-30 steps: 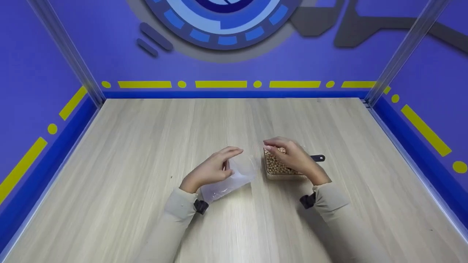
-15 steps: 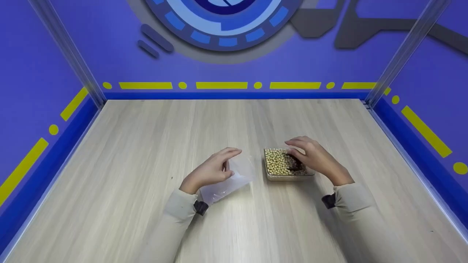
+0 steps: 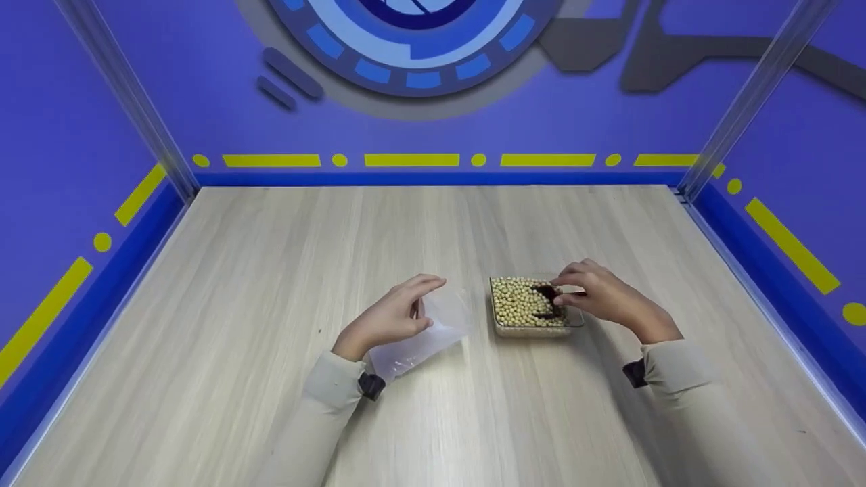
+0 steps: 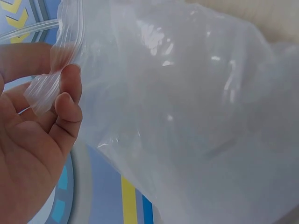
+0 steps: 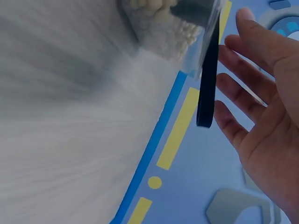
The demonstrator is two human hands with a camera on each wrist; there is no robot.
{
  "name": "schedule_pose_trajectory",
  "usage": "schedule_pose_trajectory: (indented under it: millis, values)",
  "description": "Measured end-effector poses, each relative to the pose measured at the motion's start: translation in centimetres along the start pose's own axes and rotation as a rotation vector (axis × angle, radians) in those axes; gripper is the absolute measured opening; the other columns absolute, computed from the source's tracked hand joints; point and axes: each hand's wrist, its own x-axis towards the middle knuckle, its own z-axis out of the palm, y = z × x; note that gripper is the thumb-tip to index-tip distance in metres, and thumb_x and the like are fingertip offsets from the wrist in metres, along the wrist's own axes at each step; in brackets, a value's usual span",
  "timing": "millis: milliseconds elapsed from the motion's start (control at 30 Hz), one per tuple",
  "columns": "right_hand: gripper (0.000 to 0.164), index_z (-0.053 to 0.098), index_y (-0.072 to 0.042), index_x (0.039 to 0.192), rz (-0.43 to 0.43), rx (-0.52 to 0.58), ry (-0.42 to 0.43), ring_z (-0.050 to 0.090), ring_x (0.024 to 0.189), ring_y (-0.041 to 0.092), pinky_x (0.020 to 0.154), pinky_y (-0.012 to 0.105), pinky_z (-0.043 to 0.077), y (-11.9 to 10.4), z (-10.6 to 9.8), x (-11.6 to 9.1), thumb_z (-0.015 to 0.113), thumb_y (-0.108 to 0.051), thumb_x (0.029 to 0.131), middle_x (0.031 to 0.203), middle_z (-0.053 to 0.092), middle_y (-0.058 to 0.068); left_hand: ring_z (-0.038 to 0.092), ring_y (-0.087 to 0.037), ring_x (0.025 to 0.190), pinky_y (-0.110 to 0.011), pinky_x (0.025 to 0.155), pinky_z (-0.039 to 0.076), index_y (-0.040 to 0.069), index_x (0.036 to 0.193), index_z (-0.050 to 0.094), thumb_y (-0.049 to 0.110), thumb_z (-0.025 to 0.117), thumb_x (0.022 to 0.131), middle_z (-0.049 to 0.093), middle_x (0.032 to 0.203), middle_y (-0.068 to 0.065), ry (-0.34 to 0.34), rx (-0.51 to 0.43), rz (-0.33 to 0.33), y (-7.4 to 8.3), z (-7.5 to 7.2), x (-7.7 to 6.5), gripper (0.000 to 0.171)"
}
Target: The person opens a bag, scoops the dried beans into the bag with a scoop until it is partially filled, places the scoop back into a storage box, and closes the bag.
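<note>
Bag (image 4: pixel 173 102) is pinched at zip rim (image 4: pixel 71 28) by left hand (image 3: pixel 385 315); likely light, floppy. Scoop (image 3: pixel 545 297) looks stiff, best taken by handle (image 5: pixel 208 88); right hand (image 3: pixel 605 295) is held beside it, unclosed.

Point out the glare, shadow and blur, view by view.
Head: pale sheen on the near part of the table, dark shadow beside the right sleeve; left wrist: white glints on the plastic bag; right wrist: table streaky and smeared.

milky-white bag (image 4: pixel 163 116), pale yellow beans (image 3: pixel 515 303), black handle (image 5: pixel 208 88)
</note>
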Motion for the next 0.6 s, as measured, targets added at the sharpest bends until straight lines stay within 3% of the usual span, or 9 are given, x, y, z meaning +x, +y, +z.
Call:
schedule_pose_trajectory:
  millis: [267, 600]
  values:
    - [0.029, 0.07, 0.002, 0.108, -0.002, -0.031, -0.07, 0.056, 0.097, 0.03, 0.081, 0.044, 0.049, 0.22, -0.4, -0.53, 0.072, -0.011, 0.082, 0.103, 0.062, 0.013, 0.05, -0.011, 0.077, -0.024, 0.069, 0.046, 0.0, 0.144, 0.04, -0.003, 0.06, 0.085, 0.041, 0.147, -0.014, -0.003, 0.004, 0.0, -0.21, 0.04, -0.03, 0.062]
    - [0.024, 0.068, 0.003, 0.111, 0.061, 0.029, -0.176, 0.061, 0.095, 0.03, 0.078, 0.045, 0.051, 0.44, -0.09, -0.23, 0.063, -0.005, 0.089, 0.103, 0.064, 0.013, 0.047, -0.01, 0.077, -0.025, 0.07, 0.044, 0.002, 0.146, 0.038, 0.0, 0.059, 0.088, 0.037, 0.149, -0.013, -0.014, -0.016, -0.043, -0.21, 0.04, -0.07, 0.062]
